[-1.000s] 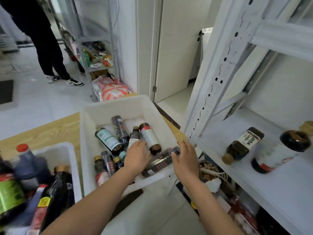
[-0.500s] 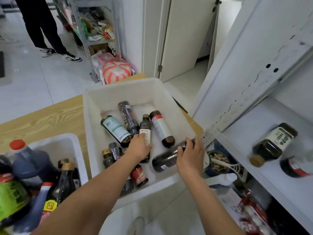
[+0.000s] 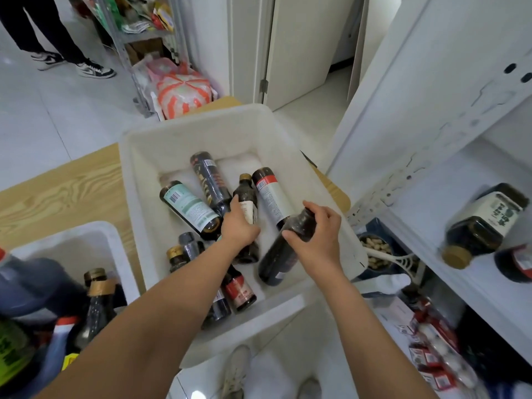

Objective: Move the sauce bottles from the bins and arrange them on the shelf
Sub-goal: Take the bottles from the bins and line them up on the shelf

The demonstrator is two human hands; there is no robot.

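Now right hand (image 3: 316, 234) pinches dark bottle (image 3: 280, 254) by one end, tilted over bin (image 3: 201, 122); left hand (image 3: 239, 226) curls round small bottle (image 3: 244, 194) in bin. Risk: end-only pinch slips, dark bottle drops back into bin.

shelf bottle (image 3: 515, 264) cut by edge, blue jug (image 3: 28, 283) blurred

You see table (image 3: 66, 191) at left | person's legs (image 3: 57, 38) top left, near wire rack (image 3: 138, 33) | orange-striped bag (image 3: 184, 93) on floor by rack | white door (image 3: 299, 47) behind | peanut bowl (image 3: 374, 251), red boxes (image 3: 431, 341) low right
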